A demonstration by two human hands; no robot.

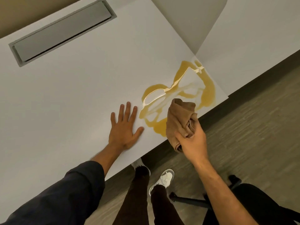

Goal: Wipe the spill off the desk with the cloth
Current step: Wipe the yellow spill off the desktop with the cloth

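Fingers spread, the left hand lies flat on the white desk beside the amber spill (near the front edge), while the right hand grips a bunched brown cloth over it.

**Desk layout**

Desk fills the upper left of the frame; floor the lower right. Hatch set in the desk, upper left. Spill on the desk at centre right, by its edge. Left hand flat on the desk, just left of the spill. Right hand holds cloth over the spill's lower edge. Shoes on the floor, bottom centre.
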